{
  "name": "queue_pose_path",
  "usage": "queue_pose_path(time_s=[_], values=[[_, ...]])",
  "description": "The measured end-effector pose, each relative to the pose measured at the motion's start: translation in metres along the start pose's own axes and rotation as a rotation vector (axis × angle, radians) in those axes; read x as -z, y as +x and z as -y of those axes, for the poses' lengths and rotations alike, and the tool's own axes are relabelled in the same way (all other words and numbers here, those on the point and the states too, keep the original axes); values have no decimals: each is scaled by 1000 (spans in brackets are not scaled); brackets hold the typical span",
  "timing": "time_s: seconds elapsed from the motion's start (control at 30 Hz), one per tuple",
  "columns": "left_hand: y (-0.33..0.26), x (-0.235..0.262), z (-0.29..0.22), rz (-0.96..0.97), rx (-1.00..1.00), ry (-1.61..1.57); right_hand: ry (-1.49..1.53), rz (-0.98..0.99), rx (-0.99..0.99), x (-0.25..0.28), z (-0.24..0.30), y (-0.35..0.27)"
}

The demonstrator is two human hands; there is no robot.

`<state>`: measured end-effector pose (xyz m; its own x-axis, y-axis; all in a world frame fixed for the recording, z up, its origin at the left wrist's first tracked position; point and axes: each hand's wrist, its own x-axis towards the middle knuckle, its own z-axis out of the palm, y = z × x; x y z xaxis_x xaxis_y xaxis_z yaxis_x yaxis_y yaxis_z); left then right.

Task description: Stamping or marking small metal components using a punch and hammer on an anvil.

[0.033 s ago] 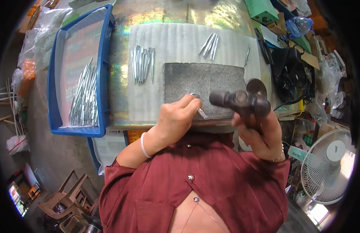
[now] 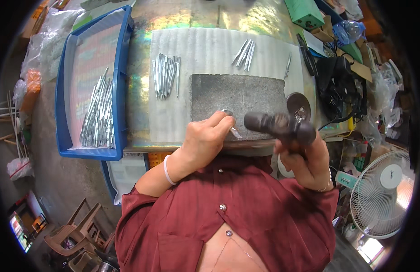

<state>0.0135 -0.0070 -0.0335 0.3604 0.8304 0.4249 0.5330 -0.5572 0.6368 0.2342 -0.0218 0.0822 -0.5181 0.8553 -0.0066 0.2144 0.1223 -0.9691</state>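
Observation:
Near the front edge of the stone slab [image 2: 237,93], my left hand [image 2: 207,133] is closed around a small silvery metal strip [image 2: 236,133]. The strip's end sticks out below my fingers, and the rest is hidden in my grip. My right hand [image 2: 307,163] is wrapped round the handle of a dark hammer [image 2: 278,124]. Its head is raised to the right of my left hand, apart from the strip. A round dark dish [image 2: 299,102] with small shiny bits sits beside the slab's right edge.
Thin metal pieces [image 2: 165,77] lie grouped on the white foam sheet [image 2: 187,45], with a smaller group [image 2: 244,54] farther right. A blue tray [image 2: 121,90] at left holds many more pieces. Black cables [image 2: 339,86] and a white fan [image 2: 380,195] are at right.
The hammer and my right hand have shifted slightly down toward me. My left hand has stayed in place on the metal strip.

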Motion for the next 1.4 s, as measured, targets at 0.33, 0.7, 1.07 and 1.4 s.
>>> queue_pose_path(time_s=[0.33, 0.7, 1.07, 1.4], values=[[1, -2, 3, 20, 19, -87, -527, 7, 228, 0, 13, -2], [2, 1, 1, 28, 25, -83, -664, 67, 301, -3, 5, -1], [2, 0, 2, 18, 13, -49, -935, 45, 366, 1, 27, -8], [4, -1, -2, 8, -15, -55, -347, 36, 342, 18, 26, -32]])
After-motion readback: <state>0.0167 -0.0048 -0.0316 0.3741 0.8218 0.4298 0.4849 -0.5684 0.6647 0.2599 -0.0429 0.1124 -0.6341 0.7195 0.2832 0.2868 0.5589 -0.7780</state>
